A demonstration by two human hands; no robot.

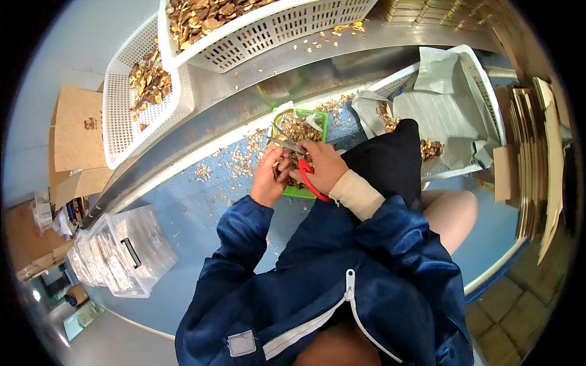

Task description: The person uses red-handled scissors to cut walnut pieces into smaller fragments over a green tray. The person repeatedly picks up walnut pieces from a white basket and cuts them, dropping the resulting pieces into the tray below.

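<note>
My right hand (326, 165) grips red-handled scissors (307, 176), whose metal blades point to the upper left and stand apart. My left hand (271, 176) pinches a small brown piece, likely a dried mushroom (277, 165), just below the blades. Both hands are over a bright green plastic basket (324, 123), which holds many small brown and pale pieces. The lower part of the basket is partly hidden by my hands and the scissors.
White perforated baskets (109, 114) of dried slices stand on a steel table (215, 84). At right are a liner-covered white basket (496, 110) and stacked cardboard (526, 160). A clear plastic bin (151, 256) sits lower left. Scraps litter the blue floor (197, 238).
</note>
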